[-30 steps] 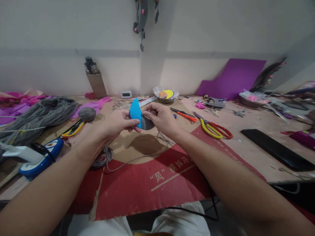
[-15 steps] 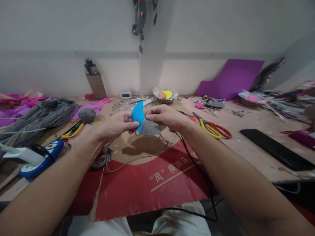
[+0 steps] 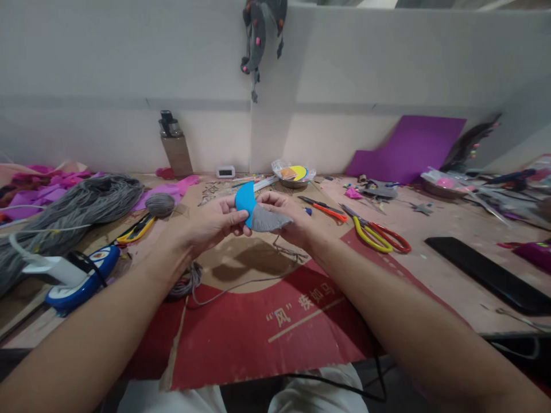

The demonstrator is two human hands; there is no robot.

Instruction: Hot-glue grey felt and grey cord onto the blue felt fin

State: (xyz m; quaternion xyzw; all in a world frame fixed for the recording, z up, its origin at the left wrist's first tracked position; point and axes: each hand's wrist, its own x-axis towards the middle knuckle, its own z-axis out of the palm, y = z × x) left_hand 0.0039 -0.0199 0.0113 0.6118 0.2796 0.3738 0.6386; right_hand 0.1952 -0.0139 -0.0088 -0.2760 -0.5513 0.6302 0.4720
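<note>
A curved blue crescent piece (image 3: 245, 202), its right part wrapped in grey yarn (image 3: 267, 219), is held up over the cardboard. My left hand (image 3: 226, 221) pinches the blue end between thumb and fingers. Around the yarn-covered end, my right hand (image 3: 290, 221) has its fingers closed behind the piece, partly hidden by it. A strand of grey yarn runs across the cardboard to a small loose bundle (image 3: 187, 282) below my left wrist.
Red and brown cardboard (image 3: 258, 338) covers the table's front. Scissors (image 3: 374, 232) and an orange cutter (image 3: 329, 211) lie right, beyond them a black phone-like slab (image 3: 486, 274). Grey yarn (image 3: 99, 198) and a blue power strip (image 3: 86, 281) are left.
The view has tilted up slightly. The crescent has turned a little, and my right hand has moved from its top middle to behind the grey end.
</note>
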